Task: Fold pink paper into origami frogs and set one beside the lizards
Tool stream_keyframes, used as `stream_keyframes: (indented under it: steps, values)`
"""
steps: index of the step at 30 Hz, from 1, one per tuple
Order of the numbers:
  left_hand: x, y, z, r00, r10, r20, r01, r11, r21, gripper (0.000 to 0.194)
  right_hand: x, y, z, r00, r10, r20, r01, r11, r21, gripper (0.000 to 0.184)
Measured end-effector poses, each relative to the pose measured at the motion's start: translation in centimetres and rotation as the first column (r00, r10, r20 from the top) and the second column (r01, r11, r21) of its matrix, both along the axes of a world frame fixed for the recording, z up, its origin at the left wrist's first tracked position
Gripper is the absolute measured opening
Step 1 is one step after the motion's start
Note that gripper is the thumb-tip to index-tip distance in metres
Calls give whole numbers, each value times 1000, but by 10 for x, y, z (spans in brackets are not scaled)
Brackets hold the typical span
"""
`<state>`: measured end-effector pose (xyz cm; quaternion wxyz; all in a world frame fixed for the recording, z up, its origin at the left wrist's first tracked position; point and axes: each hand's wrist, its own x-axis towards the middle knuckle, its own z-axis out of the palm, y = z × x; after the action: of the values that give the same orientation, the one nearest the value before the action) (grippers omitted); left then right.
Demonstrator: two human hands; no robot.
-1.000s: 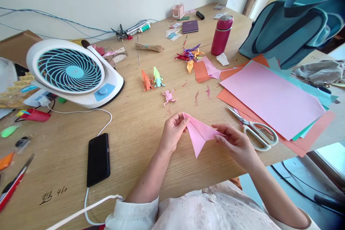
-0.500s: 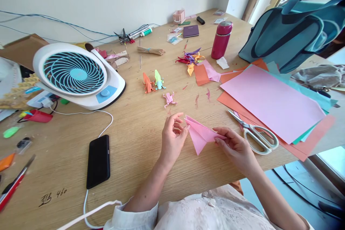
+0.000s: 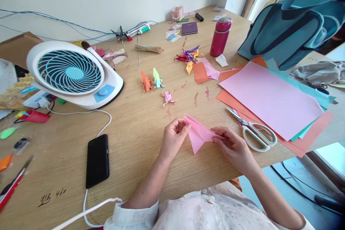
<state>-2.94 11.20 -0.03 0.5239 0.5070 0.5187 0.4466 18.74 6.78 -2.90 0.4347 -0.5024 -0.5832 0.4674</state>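
Folded pink paper (image 3: pixel 199 133) lay between the two hands, over the near part of the table (image 3: pixel 129 140), inside its front edge; contact with the tabletop could not be determined. Its long axis ran obliquely, from an upper-left end to a narrow right-hand tip, with a lower flap pointing toward the person. The left hand (image 3: pixel 174 138) pinched the upper-left end between thumb and fingers; the right hand (image 3: pixel 234 147) pinched the right tip. Open wood extended leftward to the phone (image 3: pixel 97 161) and forward to the pink paper frog (image 3: pixel 168 97). Scissors (image 3: pixel 256 133) and stacked sheets (image 3: pixel 272 100) bounded the right side.
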Motion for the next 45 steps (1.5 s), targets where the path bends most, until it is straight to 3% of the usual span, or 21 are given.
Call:
stream_keyframes:
  steps: [3, 6, 8, 13, 16, 19, 23, 27, 31, 39, 45]
  values:
    - [2, -3, -1, 989, -100, -110, 97, 995, -34, 28, -2, 1, 4, 997, 32, 74, -34, 999, 30, 22]
    - [6, -9, 0, 967, -123, -224, 114, 992, -56, 31, -4, 3, 9, 983, 89, 158, -98, 994, 51, 20]
    - [7, -14, 1, 944, -71, -321, 65, 997, -29, 33, -5, 3, 11, 967, 81, 242, -108, 989, 101, 20]
    - [0, -28, 0, 865, 93, -494, -69, 995, 67, 26, -7, -3, 11, 887, -98, 452, -81, 929, 361, 22]
    - [-5, -36, -4, 851, 109, -514, -101, 994, 43, 24, -12, -11, 12, 870, -38, 492, -189, 896, 403, 28]
    - [-6, -40, -5, 857, 61, -511, -26, 997, 74, 9, -16, -16, 10, 834, 31, 551, -297, 867, 401, 32]
    - [-3, -41, 0, 782, 14, -624, 128, 975, 182, 9, -17, -16, 5, 749, 50, 661, -410, 818, 403, 33]
    - [-3, -38, 5, 804, -129, -580, 167, 986, 11, 14, -15, -16, 2, 658, 52, 752, -487, 791, 371, 34]
    - [-6, -35, 5, 852, -168, -496, 117, 984, -134, 24, -17, -15, 3, 575, 62, 816, -508, 809, 296, 34]
    - [-9, -31, 14, 845, -241, -477, 160, 966, -204, 30, -26, -13, 4, 403, -59, 913, -551, 781, 294, 34]
    - [-7, -30, 20, 826, -258, -501, 180, 963, -199, 28, -26, -18, 6, 371, -111, 922, -600, 729, 329, 35]
